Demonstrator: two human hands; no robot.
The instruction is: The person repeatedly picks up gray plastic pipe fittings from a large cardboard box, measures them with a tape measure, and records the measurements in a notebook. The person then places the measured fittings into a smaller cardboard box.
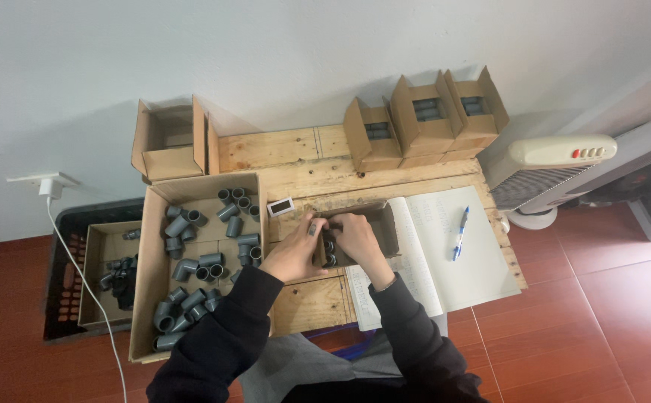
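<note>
- While both arms in dark sleeves reach forward over the wooden table (pixel 303 302), the left hand (pixel 295 250) and the right hand (pixel 357 237) meet at 1 small open cardboard box (pixel 381 224) lying in the middle of the table.
- The left hand presses against the box's near-left side with its fingers curled; the right hand's fingers dip into the box, closed around grey pipe fittings (pixel 329 252) packed inside, though exactly how many they grip is hidden.
- Just right of the box lies 1 open notebook (pixel 459 269) with 1 blue pen (pixel 459 233) on it.
- Left of the hands sits 1 large cardboard tray (pixel 148 298) of loose grey elbow fittings, too many to count surely.
- Farther left, 1 smaller box (pixel 94 257) of fittings rests in 1 black crate (pixel 60 298).
- At the far edge stand 3 filled boxes (pixel 424 119) in a row, and 1 empty box (pixel 168 142) at far left.
</note>
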